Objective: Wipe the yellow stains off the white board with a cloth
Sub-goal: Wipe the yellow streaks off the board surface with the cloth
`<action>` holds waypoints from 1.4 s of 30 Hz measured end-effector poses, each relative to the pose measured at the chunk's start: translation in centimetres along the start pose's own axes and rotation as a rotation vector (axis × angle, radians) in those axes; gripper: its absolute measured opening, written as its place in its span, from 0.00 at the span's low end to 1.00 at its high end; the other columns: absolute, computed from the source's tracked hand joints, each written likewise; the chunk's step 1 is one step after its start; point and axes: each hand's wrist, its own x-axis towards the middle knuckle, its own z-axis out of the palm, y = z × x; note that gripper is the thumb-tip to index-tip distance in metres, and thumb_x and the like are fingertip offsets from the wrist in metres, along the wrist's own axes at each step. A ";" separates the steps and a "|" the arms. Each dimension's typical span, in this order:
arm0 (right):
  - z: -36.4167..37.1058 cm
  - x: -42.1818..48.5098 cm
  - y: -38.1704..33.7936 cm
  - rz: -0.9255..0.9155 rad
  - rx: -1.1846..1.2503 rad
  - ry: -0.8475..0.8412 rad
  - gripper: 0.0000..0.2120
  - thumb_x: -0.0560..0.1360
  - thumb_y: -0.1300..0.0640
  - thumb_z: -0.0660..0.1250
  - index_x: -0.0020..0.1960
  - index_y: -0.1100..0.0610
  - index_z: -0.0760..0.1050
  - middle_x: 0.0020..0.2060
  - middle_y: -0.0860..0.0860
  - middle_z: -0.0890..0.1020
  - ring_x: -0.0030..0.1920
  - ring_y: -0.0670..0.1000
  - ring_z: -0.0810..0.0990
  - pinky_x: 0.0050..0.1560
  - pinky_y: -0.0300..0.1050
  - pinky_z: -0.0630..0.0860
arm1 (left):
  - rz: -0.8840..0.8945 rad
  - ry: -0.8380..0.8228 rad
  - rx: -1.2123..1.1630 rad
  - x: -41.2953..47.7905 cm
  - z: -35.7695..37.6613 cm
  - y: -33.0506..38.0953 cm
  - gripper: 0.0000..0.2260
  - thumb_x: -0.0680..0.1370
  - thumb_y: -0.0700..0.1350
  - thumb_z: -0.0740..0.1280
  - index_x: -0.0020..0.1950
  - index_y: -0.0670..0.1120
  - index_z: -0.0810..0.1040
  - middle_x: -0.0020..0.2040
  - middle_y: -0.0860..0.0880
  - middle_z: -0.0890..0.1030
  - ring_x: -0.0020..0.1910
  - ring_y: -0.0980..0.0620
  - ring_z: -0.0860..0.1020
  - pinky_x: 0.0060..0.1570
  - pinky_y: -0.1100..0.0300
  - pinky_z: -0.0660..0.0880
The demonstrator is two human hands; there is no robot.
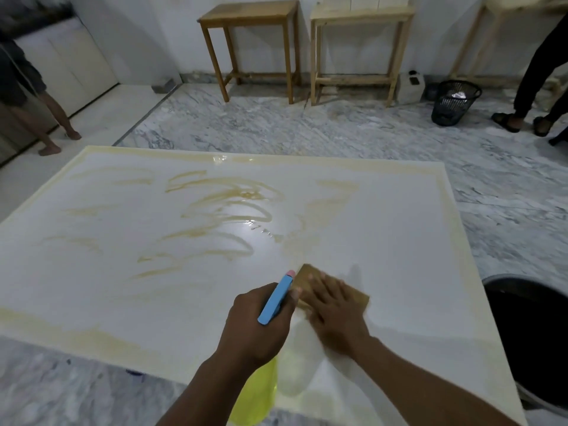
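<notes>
- Grey-veined marble floor (338,142), dull and streaked, edged at left by a dark inlaid line.
- Plain pale floor strip (123,103) beyond that line.
- White wall (147,35) at the back; pale cupboard doors (76,63) at left.
- Dark wooden table (250,13) against the wall, pale wooden table (359,15) just beside it, third pale frame (479,41) further right.
- Black mesh bin (455,101) with paper inside, near a white canister (413,87).
- Bare legs (52,118) at left, dark-trousered legs (534,66) in sandals at right.
- Black tub (534,333) at the right edge.
</notes>
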 end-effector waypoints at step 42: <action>-7.8 15.7 19.9 0.509 -0.064 0.052 0.33 0.74 0.41 0.47 0.79 0.43 0.58 0.80 0.49 0.56 0.81 0.56 0.51 0.77 0.63 0.48 | 0.120 -0.154 -0.079 19.0 -1.4 -0.3 0.18 0.82 0.59 0.67 0.49 0.44 0.83 0.34 0.40 0.80 0.35 0.35 0.80 0.42 0.37 0.80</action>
